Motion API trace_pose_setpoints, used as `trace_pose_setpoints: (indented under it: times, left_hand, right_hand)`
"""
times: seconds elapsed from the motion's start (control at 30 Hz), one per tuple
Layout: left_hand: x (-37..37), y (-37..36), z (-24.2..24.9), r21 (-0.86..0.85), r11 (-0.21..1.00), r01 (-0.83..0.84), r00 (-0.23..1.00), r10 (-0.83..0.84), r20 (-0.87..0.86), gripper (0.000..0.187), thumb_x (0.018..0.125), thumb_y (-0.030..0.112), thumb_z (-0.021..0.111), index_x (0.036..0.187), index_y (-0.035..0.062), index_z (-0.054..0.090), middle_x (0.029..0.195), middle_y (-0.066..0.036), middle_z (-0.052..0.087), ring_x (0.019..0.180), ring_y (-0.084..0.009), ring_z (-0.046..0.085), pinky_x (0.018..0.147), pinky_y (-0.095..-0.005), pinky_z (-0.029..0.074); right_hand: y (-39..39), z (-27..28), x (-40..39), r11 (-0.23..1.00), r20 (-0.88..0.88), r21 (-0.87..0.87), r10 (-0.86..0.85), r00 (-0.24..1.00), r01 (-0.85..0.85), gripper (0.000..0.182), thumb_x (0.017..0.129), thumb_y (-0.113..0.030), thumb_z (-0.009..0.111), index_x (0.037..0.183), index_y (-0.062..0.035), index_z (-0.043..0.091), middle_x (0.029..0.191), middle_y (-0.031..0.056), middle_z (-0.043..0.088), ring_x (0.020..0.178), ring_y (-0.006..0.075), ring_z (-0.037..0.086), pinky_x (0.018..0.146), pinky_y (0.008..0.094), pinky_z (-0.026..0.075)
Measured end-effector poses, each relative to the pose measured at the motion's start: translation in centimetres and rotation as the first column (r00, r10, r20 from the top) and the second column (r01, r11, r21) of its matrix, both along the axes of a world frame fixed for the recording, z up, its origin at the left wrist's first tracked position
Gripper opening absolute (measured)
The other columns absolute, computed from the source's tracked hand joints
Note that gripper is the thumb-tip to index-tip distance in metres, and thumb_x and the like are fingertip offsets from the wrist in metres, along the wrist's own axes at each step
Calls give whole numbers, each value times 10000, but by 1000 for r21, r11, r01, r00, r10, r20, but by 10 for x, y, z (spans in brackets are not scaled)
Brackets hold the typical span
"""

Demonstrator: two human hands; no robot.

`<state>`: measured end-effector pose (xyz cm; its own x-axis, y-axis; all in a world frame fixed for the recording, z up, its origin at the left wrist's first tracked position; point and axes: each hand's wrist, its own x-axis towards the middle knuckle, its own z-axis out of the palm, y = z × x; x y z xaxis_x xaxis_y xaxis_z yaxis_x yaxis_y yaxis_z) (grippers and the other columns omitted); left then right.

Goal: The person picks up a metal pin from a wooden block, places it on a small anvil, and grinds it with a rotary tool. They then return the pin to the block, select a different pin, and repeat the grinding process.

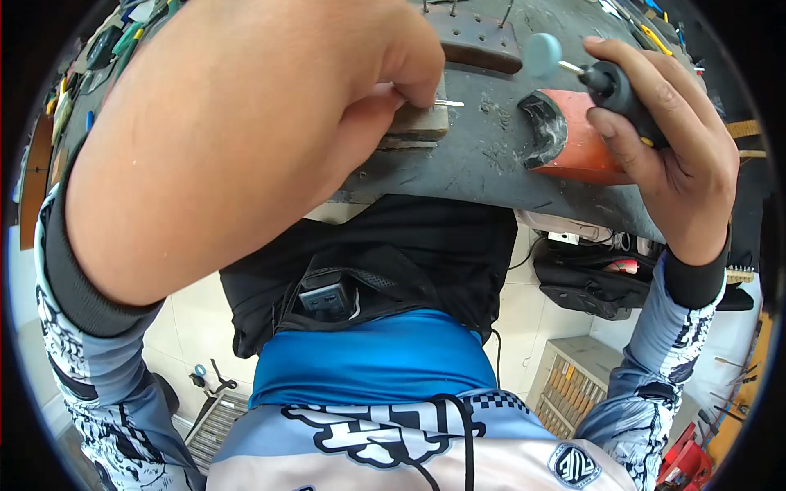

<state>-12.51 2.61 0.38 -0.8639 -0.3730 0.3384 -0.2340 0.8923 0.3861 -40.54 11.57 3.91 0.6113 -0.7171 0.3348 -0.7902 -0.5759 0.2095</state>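
We are pinching a thin metal strip (453, 104) between the thumb and index finger of our left hand (397, 78), and its bright end is sticking out just past the right edge of a worn block (422, 129) at the edge of the table (479, 176). The fingers there are closing narrowly, mostly hiding the strip. Our right hand (684, 139) is gripping a dark rotary tool (629, 98), fingers wrapping round its body and thumb pressing from below; its pale blue-green disc (542, 56) is pointing left, apart from the strip. Whether the disc is spinning, we cannot tell. Beneath the tool, an orange curved piece (585, 131) is lying on the table, its dark, dusty hollow facing left. Pale dust (495, 114) is speckling the surface between it and the block. Farther back, a drilled stand (477, 41) is holding thin upright bits. Below the table edge, black cloth (389, 237) is covering our lap, and a black bag (585, 282) is sitting to the right.
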Motion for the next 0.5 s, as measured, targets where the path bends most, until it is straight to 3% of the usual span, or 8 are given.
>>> trace_pose_setpoints:
  times: [0.1,0.13,0.17,0.23,0.3,0.37,0.5]
  left_hand:
    - [13,-2,-7,-40,999,19,998,-21,-51,177,795,-142,664,919,-22,705,863,-121,653,748,-276,661,661,-330,498]
    - [16,-2,-9,-38,999,11,999,-13,-48,181,790,-142,666,919,-22,706,860,-123,650,743,-275,658,654,-331,495]
    - [15,-3,-10,-38,999,5,999,-6,-43,185,785,-142,667,919,-21,707,856,-126,647,739,-274,656,647,-331,492]
    - [19,-3,-8,-32,999,-8,999,7,-36,193,776,-142,670,920,-19,709,849,-130,641,729,-272,651,632,-333,485]
    - [23,1,-5,-25,1000,-17,999,16,-39,197,771,-142,672,920,-19,710,845,-133,638,724,-272,649,625,-334,482]
    - [-2,19,12,-35,998,-61,996,63,60,213,741,-135,676,914,-16,713,825,-141,622,690,-273,628,590,-340,461]
    - [-4,20,5,-21,997,-78,997,77,-28,219,720,-128,674,905,-17,713,811,-143,611,669,-280,610,574,-344,447]
  right_hand:
    - [-9,-8,23,993,37,120,-25,999,20,420,806,-108,806,1204,-20,706,1024,148,684,856,274,656,767,325,533]
    - [-2,-35,48,996,249,-89,42,968,-20,443,765,-99,820,1189,-30,712,997,147,677,842,292,650,751,341,532]
    - [-6,-31,42,996,245,-90,48,968,-26,443,765,-99,820,1189,-30,712,997,147,677,842,292,650,751,341,532]
    - [-14,-15,27,996,8,93,3,1000,-4,474,733,-89,829,1188,-25,712,988,141,673,818,289,645,733,351,533]
    - [-13,-17,29,997,36,81,18,999,-21,495,705,-97,839,1178,-19,716,970,137,664,801,289,640,709,355,532]
    - [6,-10,6,997,-42,76,-13,999,16,496,692,-105,846,1164,-13,722,964,140,658,795,292,644,692,355,534]
    - [4,-14,5,999,-36,34,33,999,-32,529,668,-128,858,1172,-26,731,965,145,656,798,292,649,684,357,536]
